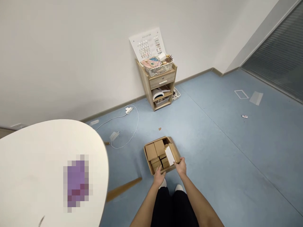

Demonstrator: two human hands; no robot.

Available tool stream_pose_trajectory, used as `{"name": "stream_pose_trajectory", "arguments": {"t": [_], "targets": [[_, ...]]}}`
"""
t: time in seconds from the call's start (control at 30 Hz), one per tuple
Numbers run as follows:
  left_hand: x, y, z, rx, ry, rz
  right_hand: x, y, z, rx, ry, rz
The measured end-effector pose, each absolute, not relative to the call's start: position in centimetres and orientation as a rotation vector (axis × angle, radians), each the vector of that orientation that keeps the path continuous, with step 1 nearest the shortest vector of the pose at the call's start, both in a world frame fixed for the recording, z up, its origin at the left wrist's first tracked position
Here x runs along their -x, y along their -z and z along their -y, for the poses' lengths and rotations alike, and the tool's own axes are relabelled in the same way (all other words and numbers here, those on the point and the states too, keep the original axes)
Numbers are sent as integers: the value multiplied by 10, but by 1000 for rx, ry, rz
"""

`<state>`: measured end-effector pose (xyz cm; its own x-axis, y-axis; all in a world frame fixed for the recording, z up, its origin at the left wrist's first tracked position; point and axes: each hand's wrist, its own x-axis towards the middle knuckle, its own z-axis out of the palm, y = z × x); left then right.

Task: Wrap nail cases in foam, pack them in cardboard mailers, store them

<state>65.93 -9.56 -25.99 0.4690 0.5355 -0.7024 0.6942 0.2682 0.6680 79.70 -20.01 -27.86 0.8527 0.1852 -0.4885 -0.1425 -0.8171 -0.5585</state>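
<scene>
An open cardboard carton [148,157] sits on the blue floor in front of my feet, packed with several small brown boxes [151,151]. My right hand [181,166] is closed on one small brown box [172,153] with a white label, tilted up at the carton's right side. My left hand [158,177] rests on the carton's near edge, fingers curled over it. My dark trousers and white shoes show below.
A round white table [35,164] with a blurred purple object fills the lower left. A small wooden cabinet [161,83] with a white basket on top stands against the wall. A white cable [127,124] lies on the floor. Tape marks lie at right.
</scene>
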Motion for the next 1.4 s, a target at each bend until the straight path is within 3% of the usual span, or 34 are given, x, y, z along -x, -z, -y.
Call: {"name": "stream_pose_trajectory", "arguments": {"t": [0.37, 0.5, 0.67, 0.8, 0.9, 1.07, 1.27, 1.4], "targets": [[-727, 436, 60, -2169, 563, -1020, -846, 484, 142, 2443, -528, 493], [-723, 460, 59, -2192, 622, -1013, -835, 514, 134, 2540, -550, 655], [-727, 454, 58, -2099, 615, -1042, -844, 518, 131, 2501, -438, 898], [-722, 421, 59, -2064, 538, -1024, -856, 487, 139, 2474, -346, 1059], [-710, 374, 63, -2092, 550, -1008, -858, 440, 149, 2563, -464, 1083], [-681, 255, 68, -2104, 423, -1078, -851, 337, 168, 2557, -965, 1137], [-634, 93, 95, -1995, 131, -1127, -828, 213, 198, 2336, -1108, 1295], [-582, 23, 127, -1895, -233, -1270, -807, 148, 213, 2188, -1247, 1447]]}}
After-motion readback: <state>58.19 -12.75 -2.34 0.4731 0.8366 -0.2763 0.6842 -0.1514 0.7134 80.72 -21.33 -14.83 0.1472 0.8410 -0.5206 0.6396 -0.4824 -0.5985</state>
